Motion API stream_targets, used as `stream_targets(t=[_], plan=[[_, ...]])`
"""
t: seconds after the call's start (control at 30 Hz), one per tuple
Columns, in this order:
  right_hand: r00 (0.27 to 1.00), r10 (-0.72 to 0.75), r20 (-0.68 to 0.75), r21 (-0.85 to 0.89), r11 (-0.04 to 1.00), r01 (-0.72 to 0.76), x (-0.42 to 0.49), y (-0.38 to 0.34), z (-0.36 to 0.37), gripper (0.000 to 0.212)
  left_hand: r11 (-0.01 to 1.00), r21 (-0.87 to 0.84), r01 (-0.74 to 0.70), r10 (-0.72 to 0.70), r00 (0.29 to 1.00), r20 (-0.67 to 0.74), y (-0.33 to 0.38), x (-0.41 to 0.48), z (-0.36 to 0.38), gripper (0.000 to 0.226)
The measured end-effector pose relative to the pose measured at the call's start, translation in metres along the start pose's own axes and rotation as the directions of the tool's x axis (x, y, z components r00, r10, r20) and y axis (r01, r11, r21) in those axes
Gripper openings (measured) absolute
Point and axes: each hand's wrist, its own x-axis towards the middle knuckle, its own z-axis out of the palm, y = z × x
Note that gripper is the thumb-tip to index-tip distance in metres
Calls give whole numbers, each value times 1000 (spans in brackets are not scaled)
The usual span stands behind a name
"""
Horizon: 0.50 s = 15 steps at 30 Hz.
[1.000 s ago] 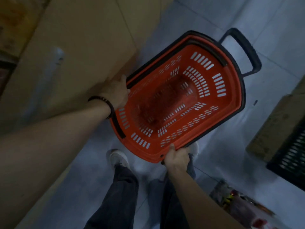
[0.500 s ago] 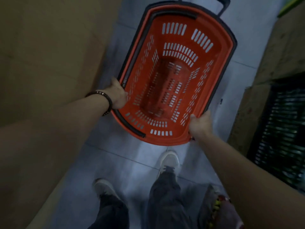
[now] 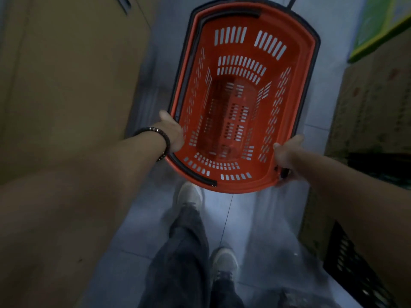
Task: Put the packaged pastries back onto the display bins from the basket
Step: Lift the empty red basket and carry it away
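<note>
A red plastic basket [image 3: 291, 90] with slotted walls and black handles hangs in front of me above the grey tiled floor. Nothing lies inside it. My left hand [image 3: 171, 132], a dark bead bracelet on its wrist, grips the basket's left rim. On the near right corner of the rim, my right hand [image 3: 287, 150] holds on. No packaged pastries or display bins are plainly in view.
A tall brown cardboard wall [image 3: 66, 85] runs along the left. Cardboard boxes [image 3: 373, 103] and a black slotted crate [image 3: 355, 270] stand on the right, with a green box [image 3: 378, 25] beyond. My legs and pale shoes [image 3: 189, 196] stand on the narrow floor strip between.
The basket has swung from a diagonal tilt to pointing straight ahead. My right hand moved from the near edge to the right corner. My feet have stepped forward.
</note>
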Motion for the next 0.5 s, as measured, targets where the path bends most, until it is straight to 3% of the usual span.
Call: stream_targets(t=[0.03,0.07,0.13,0.2,0.23,0.3,0.33,0.4,0.43,0.5], plan=[[1000,-14,10,-13,1000,14,-3,-12,-5,58,989,-146,-11,17,999,38,7,10,-7,63],[1000,10,23,5,1000,-10,-3,-27,-11,54,978,-206,36,-40,999,-13,8,20,-21,64],[997,70,14,40,997,-71,1,-61,-19,47,968,-239,81,-68,996,63,17,38,-53,62],[998,60,7,33,998,-60,3,-91,-25,45,970,-243,-21,10,999,-48,32,54,-88,55],[998,60,17,23,998,-61,5,-105,-29,44,987,-82,-139,131,987,-95,45,55,-101,50],[998,49,44,16,999,-50,11,-133,-39,49,952,205,-227,229,973,12,64,57,-141,48],[997,39,71,19,999,-41,12,-147,-45,53,911,338,-237,273,960,-60,73,62,-155,48],[995,24,99,21,999,-26,21,-178,-57,47,862,425,-275,322,946,-41,89,83,-186,48],[993,29,117,45,998,-35,28,-194,-63,43,909,341,-241,277,959,-60,97,100,-201,48],[993,37,114,47,998,-42,46,-228,-79,43,996,17,-93,94,990,-103,118,129,-221,46]])
